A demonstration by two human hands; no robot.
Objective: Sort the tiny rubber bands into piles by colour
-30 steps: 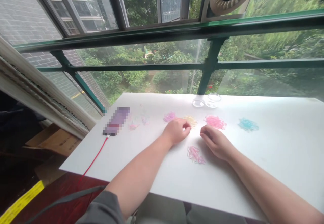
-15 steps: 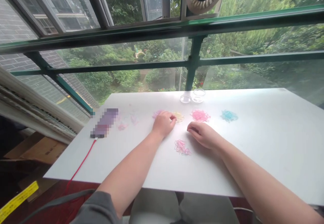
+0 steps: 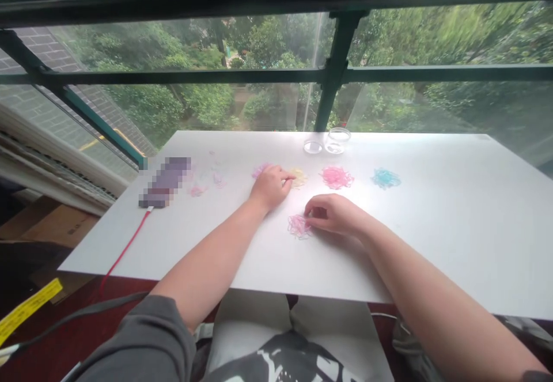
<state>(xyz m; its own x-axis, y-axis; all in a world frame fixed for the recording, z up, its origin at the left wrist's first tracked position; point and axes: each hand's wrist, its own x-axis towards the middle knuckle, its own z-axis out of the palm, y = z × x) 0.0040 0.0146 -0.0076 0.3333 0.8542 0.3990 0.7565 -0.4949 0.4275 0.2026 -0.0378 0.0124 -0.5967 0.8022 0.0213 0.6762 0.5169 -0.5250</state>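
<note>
Small loose loops that look like rubber bands lie in colour piles on the white table point(image 3: 207, 249). My left hand point(image 3: 271, 187) rests between the purple pile point(image 3: 260, 170), which it partly covers, and the yellow pile point(image 3: 299, 178). Its index finger and thumb come together at the yellow loops; anything between them is too small to see. My right hand point(image 3: 334, 215) is curled at the right edge of a mixed pink and purple pile point(image 3: 298, 227), fingertips closed on the loops there. Beyond it sit a bright pink pile point(image 3: 337, 177) and a teal pile point(image 3: 386, 178).
Clear round dishes, one low point(image 3: 313, 147) and one taller point(image 3: 337, 140), stand at the table's back edge. At the left lies a blurred-out phone-like device point(image 3: 166, 180) on a red cable point(image 3: 127, 246), with faint scattered loops point(image 3: 197, 191) beside it. A green-railed window is behind.
My right hand has moved left and toward me onto the mixed pile, which looks rounder. My left hand stays by the yellow pile, index finger straighter. The view has tilted down.
</note>
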